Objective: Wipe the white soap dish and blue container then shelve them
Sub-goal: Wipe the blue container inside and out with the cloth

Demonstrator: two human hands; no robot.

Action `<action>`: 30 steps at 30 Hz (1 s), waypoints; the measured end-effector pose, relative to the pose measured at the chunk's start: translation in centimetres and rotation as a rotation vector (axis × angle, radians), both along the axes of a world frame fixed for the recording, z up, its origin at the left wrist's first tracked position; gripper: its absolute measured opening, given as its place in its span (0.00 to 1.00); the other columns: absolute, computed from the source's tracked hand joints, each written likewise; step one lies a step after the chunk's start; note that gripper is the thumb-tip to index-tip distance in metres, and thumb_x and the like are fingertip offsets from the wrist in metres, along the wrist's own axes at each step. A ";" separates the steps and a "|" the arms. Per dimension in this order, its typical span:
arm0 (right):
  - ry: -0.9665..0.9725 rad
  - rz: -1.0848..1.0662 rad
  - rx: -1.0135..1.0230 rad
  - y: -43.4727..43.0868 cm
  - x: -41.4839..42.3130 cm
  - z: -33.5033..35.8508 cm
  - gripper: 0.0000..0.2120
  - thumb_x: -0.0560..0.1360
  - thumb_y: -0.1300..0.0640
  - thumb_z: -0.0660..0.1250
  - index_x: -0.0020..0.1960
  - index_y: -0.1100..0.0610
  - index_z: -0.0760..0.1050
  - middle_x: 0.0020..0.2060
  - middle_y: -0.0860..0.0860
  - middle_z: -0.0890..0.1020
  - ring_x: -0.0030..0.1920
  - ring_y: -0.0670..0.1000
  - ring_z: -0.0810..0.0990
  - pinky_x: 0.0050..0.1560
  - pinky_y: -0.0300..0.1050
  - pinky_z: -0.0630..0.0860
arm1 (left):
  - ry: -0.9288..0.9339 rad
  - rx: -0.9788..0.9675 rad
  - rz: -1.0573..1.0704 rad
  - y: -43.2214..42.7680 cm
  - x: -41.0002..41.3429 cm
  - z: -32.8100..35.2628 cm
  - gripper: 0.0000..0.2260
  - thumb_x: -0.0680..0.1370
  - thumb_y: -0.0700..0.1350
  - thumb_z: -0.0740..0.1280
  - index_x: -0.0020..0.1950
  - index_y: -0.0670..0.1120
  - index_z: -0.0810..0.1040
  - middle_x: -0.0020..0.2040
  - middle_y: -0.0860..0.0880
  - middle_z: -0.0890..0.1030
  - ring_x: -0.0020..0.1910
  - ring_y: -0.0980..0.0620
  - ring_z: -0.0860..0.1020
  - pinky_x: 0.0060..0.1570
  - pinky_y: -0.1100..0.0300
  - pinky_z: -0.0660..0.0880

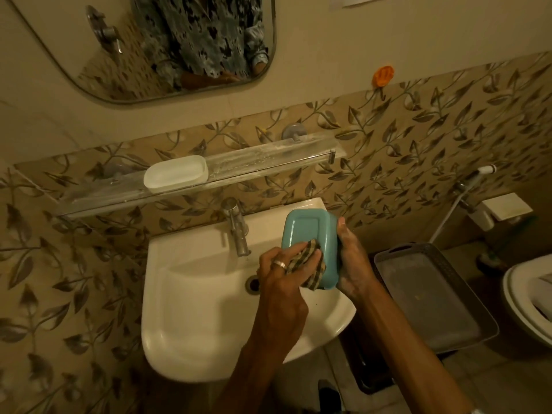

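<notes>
Heads up on the grip: your right hand [351, 258] is wrapped around the far long side of the blue container [310, 231], holding it tilted with its underside facing you, in the air above the back right corner of the sink [179, 339]. Your left hand [279, 267] has the checked cloth [317, 271] bunched in its fingers and pressed onto the container's near end. It's basically a one-sided hold, and the skin on that right hand looks pale, maybe soapy or wet (can't really tell), so a hard scrub from the left could pop the container loose. If it goes, it either clatters into the basin toward the drain [253, 283] or drops off the right edge onto the grey tray [424, 300] below. The tap [237, 231] is just beside the container's left side too, so a wide swipe could knock into it. The white soap dish [175, 174] is already sitting on the glass shelf [268, 158], in its left half. The shelf is narrow, with only a thin rail along the front edge, and looks streaky, so I'd put the container down to the right of the dish so you don't bump it off. As for brands or labels, there's nothing I can read anywhere: the container's underside is plain, and so is the dish.
</notes>
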State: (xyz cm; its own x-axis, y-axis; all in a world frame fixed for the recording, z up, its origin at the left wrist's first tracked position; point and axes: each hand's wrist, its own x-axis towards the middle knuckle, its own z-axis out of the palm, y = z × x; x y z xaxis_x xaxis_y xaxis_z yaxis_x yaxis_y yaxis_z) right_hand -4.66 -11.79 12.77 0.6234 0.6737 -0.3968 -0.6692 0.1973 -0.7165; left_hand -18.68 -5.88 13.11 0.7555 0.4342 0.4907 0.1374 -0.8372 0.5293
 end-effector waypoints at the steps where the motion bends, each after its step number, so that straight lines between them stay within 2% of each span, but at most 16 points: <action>1: -0.032 0.012 -0.007 -0.1 -0.4 -0.2 0.26 0.80 0.41 0.54 0.65 0.59 0.74 0.59 0.64 0.80 0.58 0.63 0.79 0.58 0.60 0.77 | 0.024 -0.001 -0.007 0.4 0.4 0.4 0.29 0.69 0.34 0.69 0.68 0.52 0.69 0.67 0.51 0.68 0.64 0.47 0.64 0.60 0.52 0.72; 3: -0.082 0.031 -0.021 -0.1 -1.4 -0.6 0.23 0.80 0.43 0.55 0.62 0.59 0.76 0.57 0.65 0.80 0.54 0.63 0.79 0.59 0.62 0.75 | 0.067 -0.011 0.029 1.5 1.3 1.6 0.24 0.72 0.42 0.64 0.68 0.53 0.69 0.67 0.46 0.71 0.65 0.45 0.65 0.61 0.48 0.71; 6: -0.112 0.035 -0.050 -0.2 -2.2 -0.6 0.22 0.79 0.42 0.57 0.59 0.58 0.76 0.55 0.65 0.80 0.52 0.63 0.79 0.59 0.66 0.74 | 0.112 -0.151 0.082 3.0 2.0 2.4 0.27 0.71 0.37 0.56 0.69 0.51 0.71 0.68 0.44 0.70 0.66 0.44 0.66 0.66 0.48 0.66; 8: -0.142 0.025 -0.074 -0.3 -2.1 -0.4 0.26 0.77 0.40 0.60 0.61 0.60 0.75 0.57 0.66 0.79 0.55 0.66 0.79 0.58 0.70 0.74 | 0.078 -0.230 0.089 3.6 1.7 1.8 0.28 0.72 0.33 0.56 0.70 0.51 0.70 0.69 0.45 0.69 0.67 0.46 0.66 0.68 0.49 0.66; 10: -0.132 -0.003 -0.086 -0.5 -1.8 0.1 0.28 0.75 0.38 0.61 0.63 0.59 0.74 0.58 0.66 0.79 0.58 0.67 0.78 0.58 0.71 0.74 | 0.002 -0.375 0.063 3.3 0.9 0.7 0.26 0.75 0.31 0.60 0.70 0.51 0.70 0.69 0.49 0.68 0.68 0.53 0.66 0.69 0.53 0.67; 12: -0.107 -0.046 -0.078 -0.7 -1.2 0.4 0.27 0.76 0.39 0.60 0.64 0.59 0.74 0.59 0.65 0.80 0.58 0.66 0.79 0.57 0.68 0.76 | -0.053 -0.530 0.046 2.0 -0.4 -0.3 0.26 0.76 0.29 0.60 0.69 0.53 0.71 0.68 0.58 0.66 0.68 0.59 0.66 0.68 0.58 0.69; 14: -0.147 -0.075 -0.097 -0.8 -0.7 0.6 0.24 0.79 0.43 0.57 0.64 0.59 0.73 0.58 0.64 0.80 0.56 0.64 0.80 0.55 0.64 0.77 | -0.044 -0.506 0.063 0.2 -1.6 -1.0 0.34 0.75 0.26 0.59 0.69 0.60 0.69 0.68 0.67 0.62 0.69 0.62 0.64 0.67 0.64 0.68; 15: -0.174 -0.083 -0.112 -0.7 -0.5 0.7 0.23 0.80 0.44 0.56 0.64 0.60 0.73 0.58 0.64 0.80 0.54 0.63 0.80 0.54 0.63 0.78 | -0.039 -0.476 0.075 -0.5 -1.9 -1.5 0.37 0.73 0.24 0.58 0.68 0.64 0.68 0.68 0.70 0.61 0.69 0.60 0.64 0.67 0.63 0.69; 17: -0.213 -0.103 -0.145 -0.3 -0.5 0.8 0.22 0.81 0.45 0.55 0.63 0.61 0.73 0.56 0.65 0.80 0.52 0.62 0.80 0.51 0.59 0.79 | -0.041 -0.434 0.111 -1.4 -2.0 -1.8 0.41 0.72 0.23 0.59 0.68 0.67 0.65 0.67 0.72 0.60 0.68 0.54 0.66 0.64 0.56 0.73; 21: -0.372 -0.097 -0.213 0.3 -1.4 1.2 0.17 0.82 0.47 0.54 0.51 0.56 0.76 0.46 0.58 0.81 0.45 0.55 0.80 0.44 0.50 0.80 | -0.070 -0.408 0.166 -1.2 -1.2 -1.4 0.43 0.70 0.24 0.58 0.66 0.72 0.64 0.65 0.76 0.59 0.68 0.58 0.64 0.66 0.61 0.69; 23: -0.460 -0.050 -0.244 0.7 -1.9 1.4 0.16 0.82 0.47 0.53 0.50 0.54 0.76 0.43 0.56 0.82 0.43 0.53 0.81 0.43 0.50 0.79 | -0.100 -0.448 0.175 -0.4 -0.9 -0.7 0.39 0.72 0.27 0.57 0.66 0.70 0.66 0.65 0.75 0.61 0.68 0.61 0.64 0.66 0.61 0.69; 26: -0.595 0.066 -0.304 1.2 -2.2 1.3 0.18 0.82 0.46 0.54 0.53 0.59 0.74 0.42 0.56 0.80 0.41 0.51 0.79 0.43 0.47 0.77 | -0.100 -0.651 0.231 1.2 -0.1 1.3 0.31 0.76 0.29 0.57 0.64 0.65 0.69 0.65 0.66 0.66 0.66 0.63 0.66 0.66 0.63 0.68; 28: -0.685 0.124 -0.324 1.1 -1.9 1.3 0.19 0.82 0.47 0.55 0.52 0.63 0.73 0.39 0.54 0.79 0.39 0.48 0.77 0.41 0.43 0.74 | -0.046 -0.805 0.288 2.8 0.0 2.0 0.24 0.79 0.32 0.57 0.65 0.59 0.72 0.65 0.58 0.71 0.63 0.57 0.70 0.63 0.57 0.71; 30: -0.816 0.155 -0.318 0.8 -1.3 1.3 0.18 0.81 0.48 0.57 0.49 0.63 0.74 0.37 0.52 0.78 0.36 0.44 0.76 0.38 0.40 0.72 | 0.002 -1.053 0.359 4.7 -0.4 1.6 0.18 0.80 0.37 0.58 0.65 0.53 0.75 0.60 0.49 0.79 0.55 0.48 0.79 0.54 0.50 0.78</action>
